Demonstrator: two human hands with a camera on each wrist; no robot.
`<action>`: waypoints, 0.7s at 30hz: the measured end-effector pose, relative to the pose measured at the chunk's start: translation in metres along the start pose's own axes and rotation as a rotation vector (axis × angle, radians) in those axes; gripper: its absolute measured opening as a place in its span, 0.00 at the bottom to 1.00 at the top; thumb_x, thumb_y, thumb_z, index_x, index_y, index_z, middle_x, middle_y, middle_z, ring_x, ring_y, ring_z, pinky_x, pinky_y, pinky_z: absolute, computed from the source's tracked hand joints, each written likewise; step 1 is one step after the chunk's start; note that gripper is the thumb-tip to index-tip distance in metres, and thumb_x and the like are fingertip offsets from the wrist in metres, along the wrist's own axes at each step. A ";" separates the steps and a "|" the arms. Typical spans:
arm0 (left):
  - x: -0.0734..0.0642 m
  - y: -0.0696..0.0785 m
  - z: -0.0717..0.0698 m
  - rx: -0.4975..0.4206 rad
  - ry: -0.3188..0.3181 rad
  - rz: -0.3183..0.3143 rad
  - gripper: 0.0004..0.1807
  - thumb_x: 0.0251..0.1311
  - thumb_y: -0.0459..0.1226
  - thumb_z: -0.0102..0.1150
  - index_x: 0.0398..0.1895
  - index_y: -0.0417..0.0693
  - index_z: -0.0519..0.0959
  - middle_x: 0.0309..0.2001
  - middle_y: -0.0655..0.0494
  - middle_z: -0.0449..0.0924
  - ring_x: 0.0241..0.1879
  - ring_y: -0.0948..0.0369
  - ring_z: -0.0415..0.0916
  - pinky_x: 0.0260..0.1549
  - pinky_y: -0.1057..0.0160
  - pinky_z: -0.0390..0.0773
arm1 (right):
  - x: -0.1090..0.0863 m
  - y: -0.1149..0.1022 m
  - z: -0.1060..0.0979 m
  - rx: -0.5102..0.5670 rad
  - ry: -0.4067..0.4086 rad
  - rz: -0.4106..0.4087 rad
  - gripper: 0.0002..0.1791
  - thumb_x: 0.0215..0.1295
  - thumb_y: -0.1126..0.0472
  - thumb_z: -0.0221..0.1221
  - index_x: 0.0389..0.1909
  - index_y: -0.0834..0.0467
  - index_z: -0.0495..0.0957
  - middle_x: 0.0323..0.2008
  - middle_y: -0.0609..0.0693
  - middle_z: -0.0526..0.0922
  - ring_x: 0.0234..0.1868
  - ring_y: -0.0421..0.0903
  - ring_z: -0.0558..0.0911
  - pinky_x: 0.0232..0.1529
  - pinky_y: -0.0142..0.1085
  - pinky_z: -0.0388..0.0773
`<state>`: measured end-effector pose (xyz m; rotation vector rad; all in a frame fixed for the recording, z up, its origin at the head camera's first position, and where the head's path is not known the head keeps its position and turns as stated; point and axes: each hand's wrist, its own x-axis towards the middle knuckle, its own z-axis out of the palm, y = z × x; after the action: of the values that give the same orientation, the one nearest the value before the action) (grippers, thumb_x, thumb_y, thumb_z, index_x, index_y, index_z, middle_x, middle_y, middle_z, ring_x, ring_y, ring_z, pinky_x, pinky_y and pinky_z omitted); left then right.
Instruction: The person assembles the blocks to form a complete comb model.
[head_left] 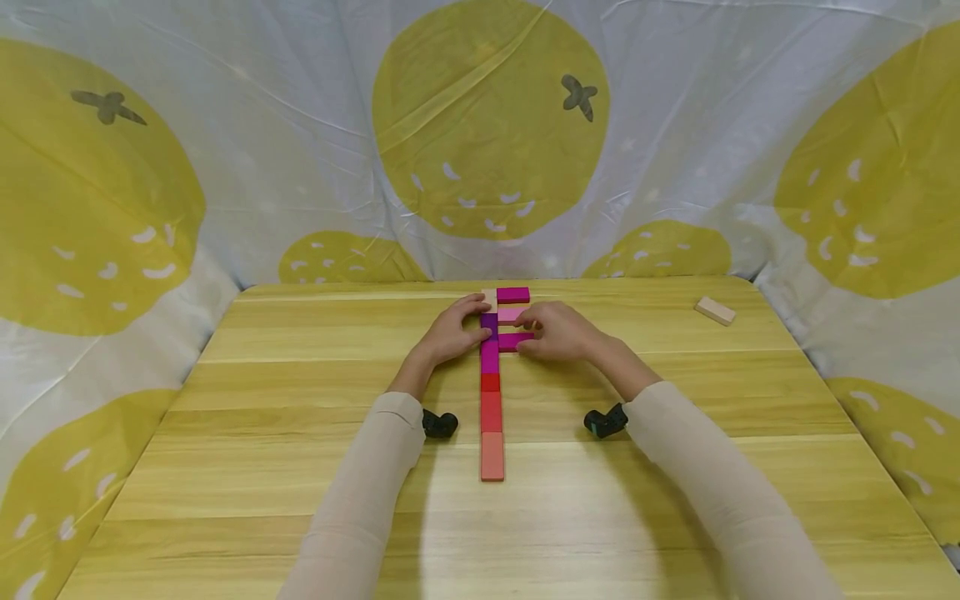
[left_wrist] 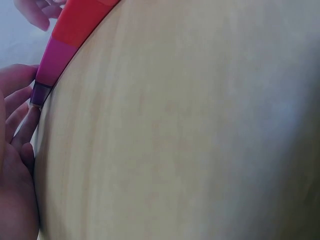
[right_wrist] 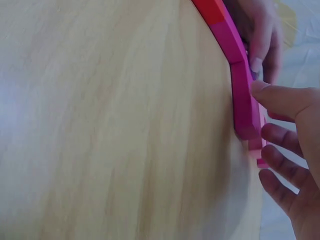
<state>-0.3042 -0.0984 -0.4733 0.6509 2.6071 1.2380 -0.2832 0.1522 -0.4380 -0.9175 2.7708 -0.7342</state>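
A straight column of flat blocks runs up the table: a salmon block (head_left: 492, 456) nearest, then red ones (head_left: 491, 412), a magenta one (head_left: 489, 357), a purple block (head_left: 489, 322) and a plain wooden block (head_left: 491, 300). Three blocks branch off to the right: a lower magenta block (head_left: 513, 342), a pink block (head_left: 512, 316) and a far magenta block (head_left: 513, 295). My left hand (head_left: 452, 329) rests at the column's left side, its thumb on the purple block and fingers by the wooden one. Over the lower magenta block, my right hand's (head_left: 562, 333) thumb touches its top; the other fingers are spread.
A loose plain wooden block (head_left: 715, 311) lies at the far right of the table (head_left: 600, 517). Black wrist devices (head_left: 440, 424) sit at both cuffs. Behind the table hangs a white curtain (head_left: 300, 125) with yellow fruit prints.
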 end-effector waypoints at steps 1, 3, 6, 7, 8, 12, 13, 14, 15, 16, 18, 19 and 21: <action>0.000 0.000 0.000 0.001 0.002 -0.001 0.28 0.69 0.38 0.64 0.71 0.42 0.74 0.78 0.54 0.60 0.78 0.56 0.52 0.75 0.54 0.53 | -0.001 0.001 -0.002 0.013 0.006 0.003 0.21 0.64 0.55 0.72 0.54 0.60 0.86 0.46 0.51 0.87 0.46 0.48 0.83 0.50 0.44 0.80; 0.000 0.000 0.001 0.005 0.003 0.000 0.28 0.68 0.38 0.64 0.71 0.42 0.74 0.78 0.53 0.60 0.78 0.55 0.52 0.75 0.55 0.53 | -0.004 0.004 -0.005 0.035 0.021 0.011 0.20 0.64 0.55 0.72 0.54 0.60 0.86 0.45 0.51 0.87 0.46 0.49 0.83 0.49 0.44 0.80; 0.000 0.000 0.001 0.013 0.005 0.006 0.28 0.69 0.38 0.64 0.71 0.42 0.74 0.78 0.53 0.60 0.78 0.55 0.52 0.75 0.55 0.53 | -0.009 0.009 -0.011 0.050 0.034 0.023 0.19 0.65 0.54 0.72 0.53 0.59 0.86 0.45 0.51 0.87 0.46 0.49 0.82 0.49 0.45 0.80; 0.000 0.000 0.001 0.012 0.006 0.008 0.28 0.69 0.38 0.64 0.71 0.41 0.74 0.78 0.53 0.60 0.78 0.55 0.52 0.75 0.55 0.53 | -0.011 0.011 -0.013 0.053 0.037 0.030 0.19 0.65 0.54 0.72 0.53 0.59 0.86 0.44 0.51 0.86 0.46 0.50 0.82 0.50 0.46 0.80; -0.001 0.001 0.001 0.012 0.006 0.010 0.28 0.68 0.37 0.64 0.71 0.41 0.74 0.78 0.52 0.60 0.78 0.55 0.52 0.75 0.55 0.53 | -0.014 0.012 -0.015 0.052 0.039 0.034 0.20 0.65 0.54 0.72 0.54 0.60 0.86 0.44 0.52 0.86 0.47 0.51 0.82 0.50 0.46 0.80; -0.001 0.001 0.001 0.005 0.009 0.019 0.28 0.68 0.36 0.64 0.70 0.39 0.74 0.78 0.51 0.61 0.78 0.54 0.52 0.75 0.55 0.53 | -0.023 0.019 -0.022 0.060 0.040 0.055 0.22 0.66 0.55 0.71 0.56 0.62 0.84 0.45 0.55 0.85 0.47 0.53 0.82 0.51 0.49 0.79; -0.001 0.001 0.001 0.001 0.009 0.019 0.28 0.68 0.36 0.64 0.70 0.39 0.74 0.78 0.51 0.61 0.78 0.54 0.52 0.75 0.55 0.53 | -0.026 0.020 -0.024 0.064 0.041 0.061 0.22 0.66 0.56 0.71 0.57 0.62 0.84 0.45 0.56 0.85 0.47 0.53 0.82 0.51 0.49 0.79; -0.001 0.001 0.001 -0.001 0.010 0.020 0.28 0.68 0.36 0.64 0.70 0.39 0.74 0.78 0.51 0.61 0.78 0.54 0.52 0.75 0.55 0.53 | -0.028 0.022 -0.026 0.067 0.041 0.061 0.22 0.66 0.56 0.71 0.57 0.62 0.84 0.45 0.56 0.85 0.48 0.53 0.82 0.50 0.49 0.79; -0.001 0.001 0.001 -0.003 0.010 0.021 0.28 0.68 0.36 0.64 0.70 0.39 0.74 0.78 0.51 0.61 0.78 0.54 0.52 0.75 0.55 0.53 | -0.030 0.024 -0.027 0.070 0.042 0.061 0.22 0.66 0.56 0.71 0.57 0.63 0.84 0.46 0.57 0.85 0.48 0.53 0.82 0.50 0.50 0.79; -0.001 0.002 0.001 -0.005 0.011 0.022 0.28 0.68 0.36 0.64 0.70 0.39 0.74 0.78 0.51 0.61 0.78 0.54 0.52 0.75 0.55 0.52 | -0.032 0.026 -0.029 0.071 0.042 0.059 0.22 0.66 0.56 0.71 0.57 0.63 0.84 0.46 0.57 0.85 0.48 0.54 0.82 0.50 0.50 0.79; -0.002 0.002 0.001 -0.005 0.011 0.022 0.28 0.68 0.36 0.64 0.71 0.39 0.74 0.78 0.51 0.61 0.78 0.54 0.52 0.75 0.54 0.52 | -0.036 0.029 -0.031 0.072 0.045 0.056 0.22 0.66 0.57 0.71 0.57 0.64 0.84 0.46 0.57 0.85 0.47 0.54 0.82 0.50 0.51 0.79; -0.002 0.001 0.001 -0.005 0.011 0.023 0.28 0.68 0.36 0.64 0.71 0.39 0.74 0.78 0.51 0.61 0.78 0.54 0.51 0.75 0.54 0.52 | -0.039 0.031 -0.033 0.074 0.048 0.056 0.22 0.66 0.57 0.71 0.57 0.64 0.84 0.45 0.57 0.85 0.47 0.54 0.82 0.50 0.51 0.79; -0.002 0.001 0.001 -0.003 0.010 0.024 0.28 0.68 0.36 0.64 0.71 0.39 0.74 0.78 0.51 0.61 0.79 0.53 0.51 0.75 0.54 0.52 | -0.044 0.034 -0.036 0.074 0.055 0.062 0.22 0.66 0.58 0.71 0.57 0.65 0.84 0.45 0.58 0.85 0.47 0.55 0.82 0.50 0.51 0.79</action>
<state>-0.3019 -0.0978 -0.4728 0.6793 2.6129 1.2545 -0.2759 0.2167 -0.4242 -0.8059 2.7835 -0.8583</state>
